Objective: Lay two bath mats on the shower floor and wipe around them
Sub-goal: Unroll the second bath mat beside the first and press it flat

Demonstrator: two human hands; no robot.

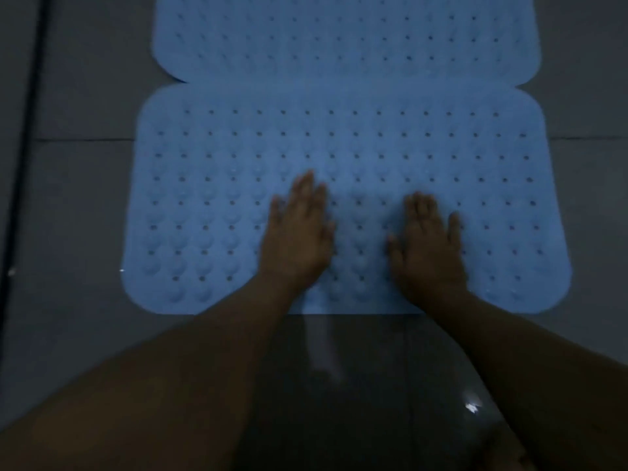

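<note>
Two light blue bath mats with rows of small holes and bumps lie flat on the dark tiled shower floor, one behind the other, their long edges touching. The near mat [475, 164] fills the middle of the view. The far mat [339, 35] runs off the top edge. My left hand [297, 232] rests palm down on the near mat, fingers spread. My right hand [428, 246] lies flat on the same mat a little to the right, fingers together. Neither hand holds anything.
Grey floor tiles [78, 205] with a grout line surround the mats. A dark vertical strip [23, 130] runs along the far left. A dim glossy reflection [339, 385] covers the floor between my forearms, with a bright glint [472, 406].
</note>
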